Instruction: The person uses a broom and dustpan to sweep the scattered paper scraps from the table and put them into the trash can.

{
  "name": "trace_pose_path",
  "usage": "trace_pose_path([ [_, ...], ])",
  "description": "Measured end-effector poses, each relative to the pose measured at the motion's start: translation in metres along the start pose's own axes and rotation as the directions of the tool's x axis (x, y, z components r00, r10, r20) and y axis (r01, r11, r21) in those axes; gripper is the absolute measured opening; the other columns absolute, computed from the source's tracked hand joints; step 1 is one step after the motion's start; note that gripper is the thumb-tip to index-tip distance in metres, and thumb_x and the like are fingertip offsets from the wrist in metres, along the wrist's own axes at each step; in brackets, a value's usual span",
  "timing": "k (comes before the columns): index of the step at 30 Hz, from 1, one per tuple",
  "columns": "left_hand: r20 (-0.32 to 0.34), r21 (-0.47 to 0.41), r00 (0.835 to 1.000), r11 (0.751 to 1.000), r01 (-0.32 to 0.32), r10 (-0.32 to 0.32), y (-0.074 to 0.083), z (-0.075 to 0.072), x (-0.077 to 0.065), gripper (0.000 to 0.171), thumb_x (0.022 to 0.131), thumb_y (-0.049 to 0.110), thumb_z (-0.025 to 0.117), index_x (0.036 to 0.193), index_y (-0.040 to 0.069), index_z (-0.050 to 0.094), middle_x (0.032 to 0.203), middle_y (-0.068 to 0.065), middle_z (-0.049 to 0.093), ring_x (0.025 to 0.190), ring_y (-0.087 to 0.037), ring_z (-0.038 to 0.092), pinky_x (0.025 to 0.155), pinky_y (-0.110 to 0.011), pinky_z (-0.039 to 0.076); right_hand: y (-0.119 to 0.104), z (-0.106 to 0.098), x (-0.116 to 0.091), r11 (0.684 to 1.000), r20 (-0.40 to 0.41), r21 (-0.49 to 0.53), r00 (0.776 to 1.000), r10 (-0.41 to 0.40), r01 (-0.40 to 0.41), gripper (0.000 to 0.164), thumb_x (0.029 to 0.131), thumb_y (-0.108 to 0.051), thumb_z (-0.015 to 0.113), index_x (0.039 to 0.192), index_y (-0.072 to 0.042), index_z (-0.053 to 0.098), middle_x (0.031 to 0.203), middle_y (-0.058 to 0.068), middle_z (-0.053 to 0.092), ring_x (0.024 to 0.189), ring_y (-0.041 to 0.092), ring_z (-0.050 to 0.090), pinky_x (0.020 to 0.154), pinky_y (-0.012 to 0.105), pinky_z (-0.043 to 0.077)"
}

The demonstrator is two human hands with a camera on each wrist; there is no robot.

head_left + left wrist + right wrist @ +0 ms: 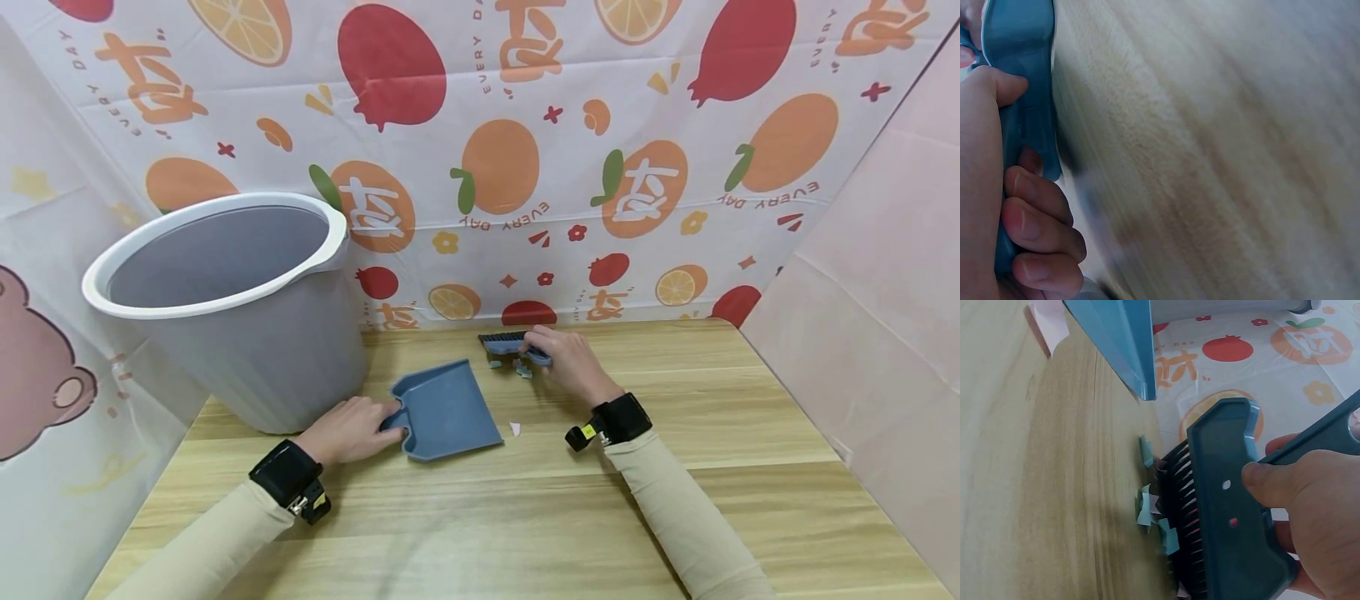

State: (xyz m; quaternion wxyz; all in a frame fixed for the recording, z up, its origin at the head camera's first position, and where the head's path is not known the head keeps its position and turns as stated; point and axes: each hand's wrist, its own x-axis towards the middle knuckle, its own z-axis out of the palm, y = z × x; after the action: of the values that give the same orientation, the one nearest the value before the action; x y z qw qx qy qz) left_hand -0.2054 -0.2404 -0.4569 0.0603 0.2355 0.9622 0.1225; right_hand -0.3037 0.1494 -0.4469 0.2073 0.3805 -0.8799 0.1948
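Observation:
A blue dustpan (450,412) lies on the wooden table, its wide edge facing right. My left hand (348,429) grips its handle; in the left wrist view the fingers (1044,231) curl round it. Farther right, my right hand (573,362) holds a small blue hand brush (504,343) with dark bristles. Scraps of paper (1145,506), greenish and pinkish, lie against the bristles in the right wrist view. One pale pink paper scrap (515,428) lies apart, just right of the dustpan's edge.
A large grey bin (262,350) with a white rim stands at the left of the table (480,525), behind my left hand. A fruit-printed cloth (570,167) hangs along the table's back edge. Pale sheets (885,275) hang at the sides.

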Motion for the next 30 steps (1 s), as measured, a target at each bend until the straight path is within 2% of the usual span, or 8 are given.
trace_pose_path([
  [9,0.005,-0.008,1.0,1.0,-0.004,0.004,0.0,0.0,0.001,0.02,0.105,0.032,0.065,0.108,0.013,0.071,0.072,0.011,0.026,0.06,-0.007,0.035,0.058,-0.026,0.022,-0.007,-0.022,0.0,0.998,0.07,0.055,0.998,0.007,-0.011,0.028,0.09,0.01,0.084,0.107,-0.011,0.076,0.115,0.009,0.082,0.096,0.03,0.08,0.083,0.047,0.063],
  [15,0.007,-0.004,1.0,1.0,-0.001,0.001,0.0,0.001,0.001,0.028,0.105,0.032,0.065,0.117,0.009,0.074,0.072,0.011,0.026,0.06,-0.007,0.036,0.059,-0.026,0.023,-0.012,-0.04,0.0,0.993,0.141,0.118,0.99,-0.021,0.004,0.022,0.094,0.003,0.086,0.102,-0.012,0.073,0.106,0.006,0.082,0.101,0.026,0.081,0.09,0.046,0.066],
  [21,0.006,-0.011,1.0,1.0,-0.001,0.001,0.0,0.001,0.0,0.024,0.105,0.032,0.064,0.113,0.011,0.073,0.073,0.011,0.025,0.06,-0.007,0.033,0.059,-0.026,0.021,-0.018,-0.063,0.0,0.977,0.24,0.212,0.968,-0.075,0.023,0.021,0.094,0.005,0.084,0.099,-0.012,0.074,0.102,0.004,0.082,0.097,0.021,0.078,0.089,0.041,0.065],
  [26,0.003,-0.016,1.0,1.0,-0.007,0.007,0.0,0.001,0.0,0.017,0.105,0.031,0.064,0.102,0.015,0.068,0.073,0.011,0.025,0.06,-0.007,0.031,0.059,-0.026,0.02,-0.024,-0.081,-0.003,0.95,0.33,0.312,0.94,-0.087,-0.022,0.02,0.097,-0.001,0.085,0.098,-0.017,0.074,0.101,0.001,0.082,0.098,0.018,0.077,0.092,0.038,0.063],
  [30,0.003,-0.015,1.0,1.0,-0.001,0.001,0.0,0.0,0.0,0.017,0.105,0.031,0.064,0.104,0.015,0.069,0.072,0.011,0.025,0.06,-0.007,0.032,0.059,-0.026,0.021,-0.026,-0.089,-0.004,0.943,0.352,0.332,0.931,-0.099,-0.026,0.019,0.098,-0.002,0.084,0.099,-0.018,0.074,0.103,0.001,0.082,0.1,0.017,0.077,0.094,0.038,0.063],
])
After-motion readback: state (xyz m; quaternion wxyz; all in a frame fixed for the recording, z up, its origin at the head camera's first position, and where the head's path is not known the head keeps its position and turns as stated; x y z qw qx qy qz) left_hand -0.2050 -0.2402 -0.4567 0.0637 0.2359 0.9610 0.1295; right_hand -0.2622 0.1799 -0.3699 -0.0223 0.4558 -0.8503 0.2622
